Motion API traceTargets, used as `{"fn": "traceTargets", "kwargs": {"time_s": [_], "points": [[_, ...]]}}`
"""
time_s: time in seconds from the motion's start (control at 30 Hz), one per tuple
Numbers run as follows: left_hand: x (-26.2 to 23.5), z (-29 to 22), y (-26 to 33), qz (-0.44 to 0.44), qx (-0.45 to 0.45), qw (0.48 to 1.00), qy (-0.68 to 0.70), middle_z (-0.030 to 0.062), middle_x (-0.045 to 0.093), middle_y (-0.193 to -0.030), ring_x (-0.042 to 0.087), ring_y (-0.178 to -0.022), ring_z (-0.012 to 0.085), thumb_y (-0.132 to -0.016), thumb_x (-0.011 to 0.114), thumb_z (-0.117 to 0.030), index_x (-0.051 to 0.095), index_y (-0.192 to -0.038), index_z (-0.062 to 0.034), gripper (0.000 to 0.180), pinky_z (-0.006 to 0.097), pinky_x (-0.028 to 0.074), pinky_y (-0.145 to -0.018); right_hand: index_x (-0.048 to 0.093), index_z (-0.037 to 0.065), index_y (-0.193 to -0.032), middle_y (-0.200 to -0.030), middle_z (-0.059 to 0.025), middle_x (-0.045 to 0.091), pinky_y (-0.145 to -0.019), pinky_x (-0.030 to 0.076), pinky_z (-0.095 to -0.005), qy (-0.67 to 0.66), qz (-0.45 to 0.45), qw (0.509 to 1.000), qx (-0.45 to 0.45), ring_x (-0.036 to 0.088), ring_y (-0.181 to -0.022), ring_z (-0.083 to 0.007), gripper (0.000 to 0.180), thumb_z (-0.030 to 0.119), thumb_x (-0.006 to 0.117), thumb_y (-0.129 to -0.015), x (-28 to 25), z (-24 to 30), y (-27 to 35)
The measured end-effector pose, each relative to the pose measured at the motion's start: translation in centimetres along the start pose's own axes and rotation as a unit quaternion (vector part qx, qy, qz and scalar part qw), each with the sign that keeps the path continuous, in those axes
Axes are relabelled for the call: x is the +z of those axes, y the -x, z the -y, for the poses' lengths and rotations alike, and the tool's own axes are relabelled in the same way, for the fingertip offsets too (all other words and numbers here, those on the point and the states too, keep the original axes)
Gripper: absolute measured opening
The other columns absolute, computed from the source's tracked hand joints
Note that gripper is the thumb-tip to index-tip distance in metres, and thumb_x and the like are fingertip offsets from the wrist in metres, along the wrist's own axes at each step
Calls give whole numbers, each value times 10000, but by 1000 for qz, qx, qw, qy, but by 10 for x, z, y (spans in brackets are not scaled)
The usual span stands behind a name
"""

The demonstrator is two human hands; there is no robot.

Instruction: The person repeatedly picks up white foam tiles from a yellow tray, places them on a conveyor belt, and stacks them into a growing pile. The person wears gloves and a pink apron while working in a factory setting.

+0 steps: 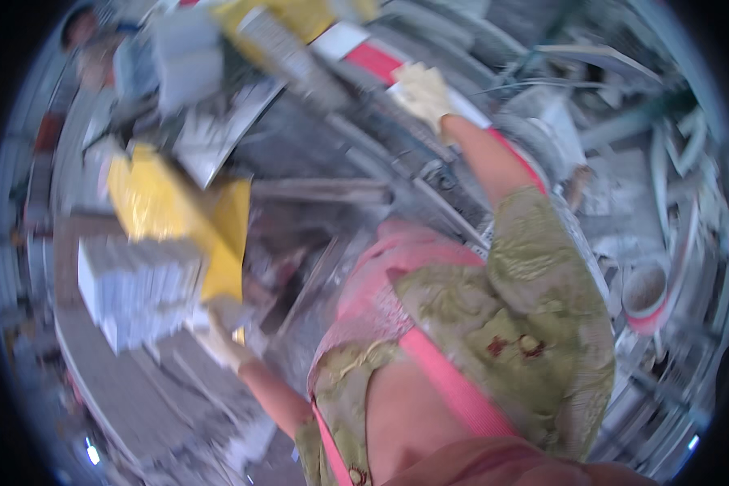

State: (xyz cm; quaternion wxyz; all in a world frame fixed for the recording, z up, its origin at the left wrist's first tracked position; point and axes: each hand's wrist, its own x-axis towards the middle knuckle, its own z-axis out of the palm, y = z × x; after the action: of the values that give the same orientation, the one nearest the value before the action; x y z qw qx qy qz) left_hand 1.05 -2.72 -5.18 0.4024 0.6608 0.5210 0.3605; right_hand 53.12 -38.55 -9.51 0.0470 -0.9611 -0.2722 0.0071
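Observation:
My left hand [219,336], in a pale glove, is at the near right end of a stack of white flat pieces [142,283]. Motion blur hides its fingers, so I cannot tell whether it grips the stack. Just behind that stack a shiny yellow sheet [231,235] is folded and partly upright. Farther off, my right hand [421,93], also in a cream glove, lies over a red and white strip [373,61] with its fingers stretched out. Nothing shows in that hand.
The stack stands on a grey-brown worktop [121,397] at the left. White bundles [188,61] and another yellow sheet [300,18] lie at the back. A round container with a pink rim [645,292] stands at the right. A person [93,49] is at the far left.

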Motion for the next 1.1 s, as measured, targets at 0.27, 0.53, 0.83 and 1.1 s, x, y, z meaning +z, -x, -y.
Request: {"fn": "traceTargets", "kwargs": {"time_s": [0.27,0.53,0.83,1.1], "points": [[10,-13,6,73,-25,995,-56,198,659,-1110,695,-918,258,-921,686,-444,544,-1233,86,631,389,614,-779,332,74,-1570,-1560,-162,402,-1182,297,-504,-59,10,988,-140,379,-1437,-360,885,169,729,-784,-51,-75,138],[16,-28,20,69,-9,997,-33,207,626,-1136,683,-924,244,-929,659,-465,544,-1197,100,635,379,610,-782,334,99,-1563,-1628,-139,342,-1229,267,-483,111,-83,989,-42,325,-1511,-308,763,25,599,-851,-3,-44,156],[12,-46,34,27,1,997,-77,229,577,-1174,657,-984,265,-903,685,-485,525,-1189,119,687,394,577,-834,497,6,-1416,-1423,-164,571,-1154,396,-418,130,-197,966,-102,548,-1326,-278,487,163,476,-956,-19,-54,131],[18,-62,39,0,-33,998,-54,224,585,-1239,639,-1064,283,-880,750,-420,492,-1318,118,740,436,542,-929,435,45,-1499,-1570,-160,434,-1240,273,-430,144,-67,973,-166,410,-1466,-269,718,87,680,-825,-17,-54,87]]}}
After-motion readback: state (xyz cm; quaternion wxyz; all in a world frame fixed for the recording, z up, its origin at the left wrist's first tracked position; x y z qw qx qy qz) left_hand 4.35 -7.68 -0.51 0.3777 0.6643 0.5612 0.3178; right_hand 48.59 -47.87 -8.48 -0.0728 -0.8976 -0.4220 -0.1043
